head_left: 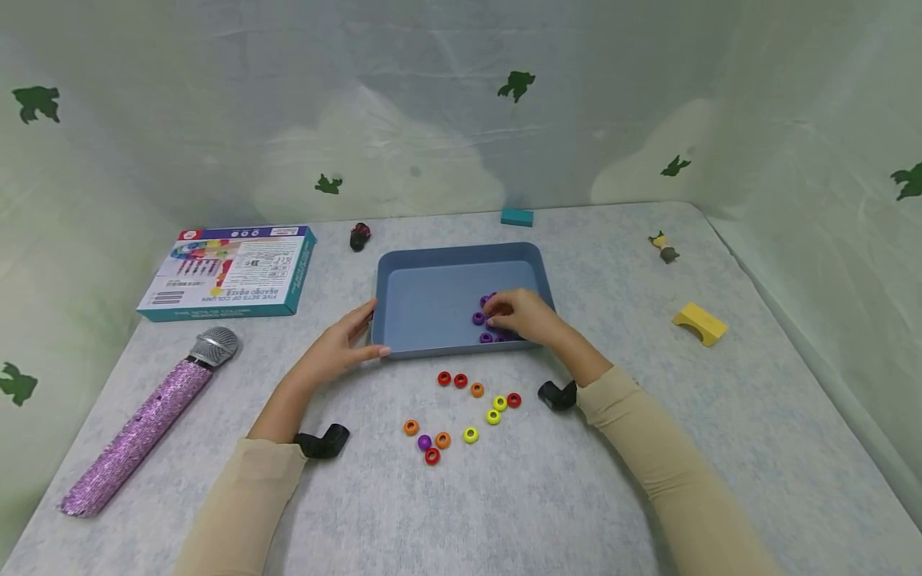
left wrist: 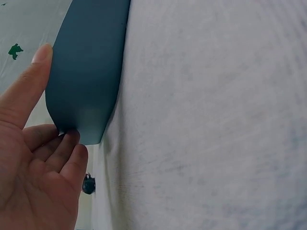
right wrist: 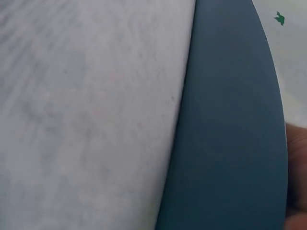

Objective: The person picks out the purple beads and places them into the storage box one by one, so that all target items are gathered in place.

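Note:
A shallow blue-grey tray [head_left: 432, 352] lies on the table, with several purple beads [head_left: 479, 318] in its right part. At the tray's left near corner, my left hand [head_left: 333, 352] holds on, thumb at the near rim and fingers against the left side. The left wrist view shows those fingers [left wrist: 72, 139] bent against the tray wall. My right hand [head_left: 529, 316] reaches over the right near corner, fingertips bunched down among the purple beads. I cannot tell whether a bead is pinched there. In the right wrist view the tray wall hides most of that hand.
Loose red [head_left: 432, 456], orange [head_left: 442, 440] and yellow beads [head_left: 471, 435] and one purple bead [head_left: 424, 442] lie before the tray. A glittery microphone [head_left: 151, 416] and a box [head_left: 223, 272] are left; a yellow arch block [head_left: 700, 324] and small figure [head_left: 663, 247] right; a teal block [head_left: 517, 217] behind.

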`<state>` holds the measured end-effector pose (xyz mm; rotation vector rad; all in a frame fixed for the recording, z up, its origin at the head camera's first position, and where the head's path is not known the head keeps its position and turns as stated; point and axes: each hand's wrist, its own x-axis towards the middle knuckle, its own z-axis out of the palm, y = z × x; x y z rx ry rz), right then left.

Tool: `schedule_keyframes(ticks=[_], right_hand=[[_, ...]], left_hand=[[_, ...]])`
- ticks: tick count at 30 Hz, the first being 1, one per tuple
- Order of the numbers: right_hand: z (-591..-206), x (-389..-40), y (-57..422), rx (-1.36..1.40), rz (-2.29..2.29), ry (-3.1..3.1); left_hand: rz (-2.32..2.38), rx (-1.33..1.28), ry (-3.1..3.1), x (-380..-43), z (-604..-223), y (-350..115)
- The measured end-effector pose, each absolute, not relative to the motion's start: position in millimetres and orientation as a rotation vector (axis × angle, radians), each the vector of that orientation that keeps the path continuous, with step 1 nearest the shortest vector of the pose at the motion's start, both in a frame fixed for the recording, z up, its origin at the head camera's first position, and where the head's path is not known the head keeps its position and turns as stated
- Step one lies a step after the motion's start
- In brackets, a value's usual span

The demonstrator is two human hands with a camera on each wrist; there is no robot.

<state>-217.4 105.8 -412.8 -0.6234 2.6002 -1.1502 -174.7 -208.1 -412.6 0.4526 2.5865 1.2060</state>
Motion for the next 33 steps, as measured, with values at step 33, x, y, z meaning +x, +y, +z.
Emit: schedule_keyframes(ticks=[33], right_hand=[[-420.4, -112.6, 34.7, -1.304, -1.093, 2.006]], left_hand=[[1.254, 0.420, 2.530, -159.4, -383.3, -194.4]])
